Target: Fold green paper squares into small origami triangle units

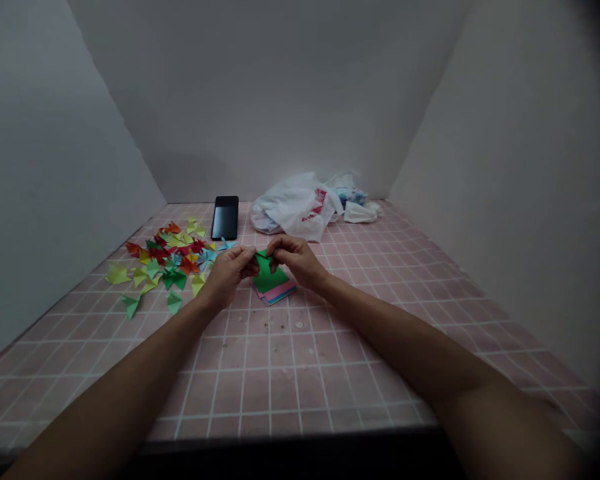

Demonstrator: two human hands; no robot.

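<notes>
Between my two hands, above a small stack of colored paper, is a folded piece of green paper (263, 254). My left hand (234, 268) pinches its left side, with thumb and fingers pressed together. On the other side, the fingers of my right hand (291, 257) are closed on the right edge of the same piece. Beneath them lies the paper stack (275, 291), with a green sheet on top and pink and blue edges showing below. My fingers hide part of the fold.
Many small folded paper pieces (173, 257) in red, orange, yellow, green and blue spread over the left of the tiled-pattern tabletop (280, 387). A black phone (225, 218) lies behind them. A white plastic bag (300, 203) and crumpled packaging (357, 200) sit at the back wall.
</notes>
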